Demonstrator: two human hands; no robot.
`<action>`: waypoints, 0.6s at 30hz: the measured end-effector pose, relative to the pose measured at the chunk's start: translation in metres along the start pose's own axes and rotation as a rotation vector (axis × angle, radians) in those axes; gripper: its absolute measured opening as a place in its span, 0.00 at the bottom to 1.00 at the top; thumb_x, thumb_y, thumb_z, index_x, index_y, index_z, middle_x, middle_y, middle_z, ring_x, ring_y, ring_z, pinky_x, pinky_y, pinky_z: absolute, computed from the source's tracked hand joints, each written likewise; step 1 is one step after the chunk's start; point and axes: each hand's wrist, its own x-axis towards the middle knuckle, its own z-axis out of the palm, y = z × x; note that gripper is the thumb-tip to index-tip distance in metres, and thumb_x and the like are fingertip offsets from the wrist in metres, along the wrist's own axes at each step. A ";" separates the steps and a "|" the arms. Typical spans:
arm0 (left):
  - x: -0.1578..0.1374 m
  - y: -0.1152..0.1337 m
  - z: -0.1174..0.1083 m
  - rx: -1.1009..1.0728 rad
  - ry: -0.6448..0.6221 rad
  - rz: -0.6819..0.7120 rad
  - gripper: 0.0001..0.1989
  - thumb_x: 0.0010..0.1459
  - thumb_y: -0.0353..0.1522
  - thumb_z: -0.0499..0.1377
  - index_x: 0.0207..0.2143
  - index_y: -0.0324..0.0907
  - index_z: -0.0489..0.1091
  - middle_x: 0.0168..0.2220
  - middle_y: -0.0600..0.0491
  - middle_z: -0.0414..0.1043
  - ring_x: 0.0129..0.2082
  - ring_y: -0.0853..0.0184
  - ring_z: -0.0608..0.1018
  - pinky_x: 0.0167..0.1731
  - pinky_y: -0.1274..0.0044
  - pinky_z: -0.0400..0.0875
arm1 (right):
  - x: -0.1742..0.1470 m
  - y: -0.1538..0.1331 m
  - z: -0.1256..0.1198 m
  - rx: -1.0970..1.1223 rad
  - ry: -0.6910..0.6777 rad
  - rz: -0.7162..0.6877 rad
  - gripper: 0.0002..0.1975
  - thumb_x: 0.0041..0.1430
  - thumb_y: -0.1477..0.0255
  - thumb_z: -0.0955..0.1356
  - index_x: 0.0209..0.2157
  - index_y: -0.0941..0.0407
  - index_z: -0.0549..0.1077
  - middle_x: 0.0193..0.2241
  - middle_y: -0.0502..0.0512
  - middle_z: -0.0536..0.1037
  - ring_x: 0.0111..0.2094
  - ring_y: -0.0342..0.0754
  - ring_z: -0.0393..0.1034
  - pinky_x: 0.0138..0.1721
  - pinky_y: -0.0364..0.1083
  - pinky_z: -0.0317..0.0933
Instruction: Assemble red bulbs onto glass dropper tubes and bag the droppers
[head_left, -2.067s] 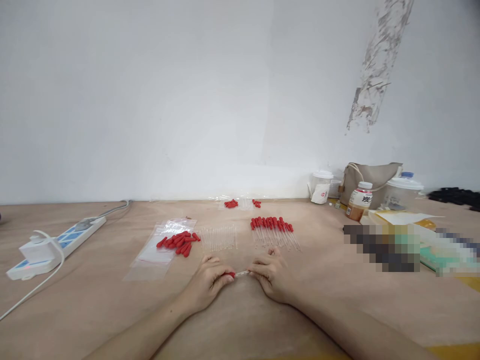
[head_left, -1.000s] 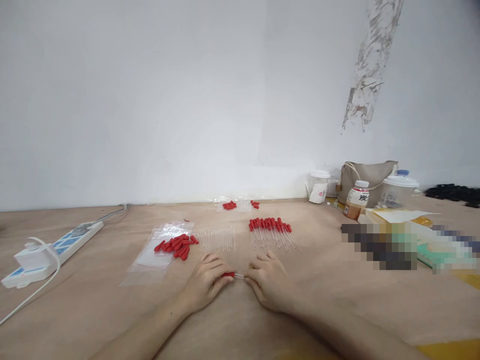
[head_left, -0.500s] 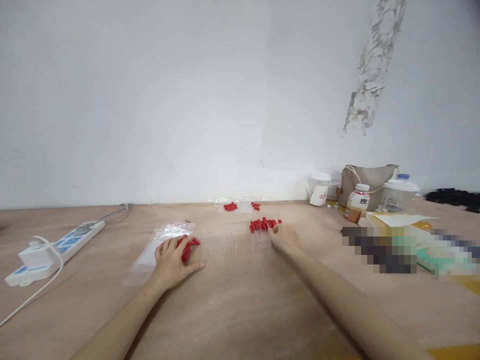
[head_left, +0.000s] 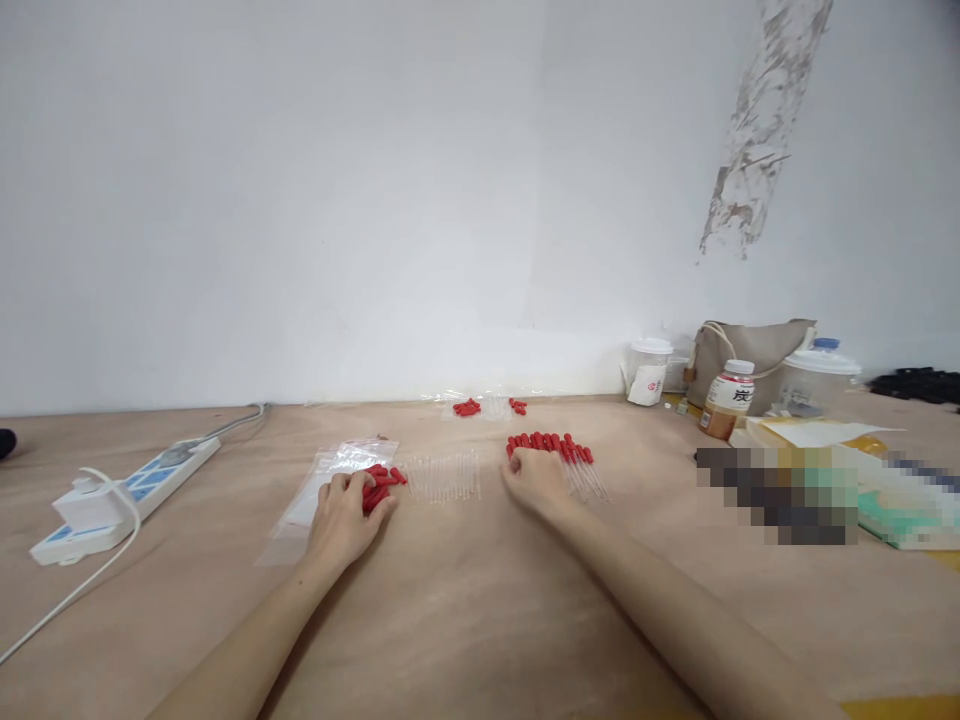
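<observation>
My left hand (head_left: 345, 515) rests at a heap of red rubber bulbs (head_left: 382, 478), fingers bent over its left side and thumb apart; whether it grips any is unclear. To the heap's right lies a row of thin clear dropper tubes (head_left: 442, 477). Further right, droppers with red bulbs (head_left: 574, 448) lie side by side, tubes pointing toward me. At their left end my right hand (head_left: 536, 482) has its fingers pinched together at a dropper's bulb, covering several tubes.
Clear plastic bags (head_left: 315, 490) lie left of the heap. Near the wall is another bag (head_left: 491, 408) with red bulbs. A power strip (head_left: 127, 500) sits at left. At right stand a lidded cup (head_left: 649, 372), a bottle (head_left: 727, 402) and a grey bag (head_left: 750, 365).
My right hand has moved from the right end of the red-bulbed droppers to their left end. The left thumb has drawn in toward the red bulbs. The view has shifted slightly.
</observation>
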 end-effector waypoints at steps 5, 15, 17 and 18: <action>0.011 -0.009 0.005 0.068 0.067 -0.051 0.22 0.56 0.43 0.45 0.48 0.43 0.63 0.48 0.43 0.59 0.49 0.54 0.61 0.45 0.67 0.56 | -0.001 -0.039 0.017 0.042 -0.161 0.030 0.12 0.52 0.71 0.60 0.32 0.58 0.72 0.32 0.60 0.75 0.35 0.51 0.69 0.32 0.44 0.57; 0.028 -0.012 0.028 -0.050 -0.228 0.023 0.22 0.58 0.45 0.41 0.52 0.51 0.58 0.51 0.47 0.60 0.52 0.58 0.59 0.47 0.62 0.51 | 0.020 -0.046 0.032 0.007 -0.307 0.069 0.14 0.49 0.80 0.60 0.38 0.62 0.72 0.34 0.67 0.74 0.38 0.54 0.69 0.31 0.46 0.61; 0.029 -0.004 0.029 -0.087 -0.228 0.035 0.22 0.58 0.44 0.42 0.52 0.51 0.57 0.50 0.49 0.61 0.51 0.58 0.60 0.47 0.64 0.51 | 0.019 -0.045 0.031 -0.001 -0.339 0.060 0.15 0.49 0.81 0.60 0.38 0.62 0.71 0.35 0.67 0.74 0.38 0.53 0.69 0.32 0.45 0.61; 0.029 0.001 0.029 -0.103 -0.228 0.041 0.21 0.58 0.44 0.42 0.53 0.51 0.57 0.50 0.50 0.61 0.51 0.59 0.60 0.47 0.64 0.51 | 0.018 -0.044 0.030 -0.007 -0.356 0.061 0.15 0.49 0.82 0.60 0.39 0.62 0.71 0.35 0.67 0.74 0.39 0.53 0.69 0.32 0.45 0.61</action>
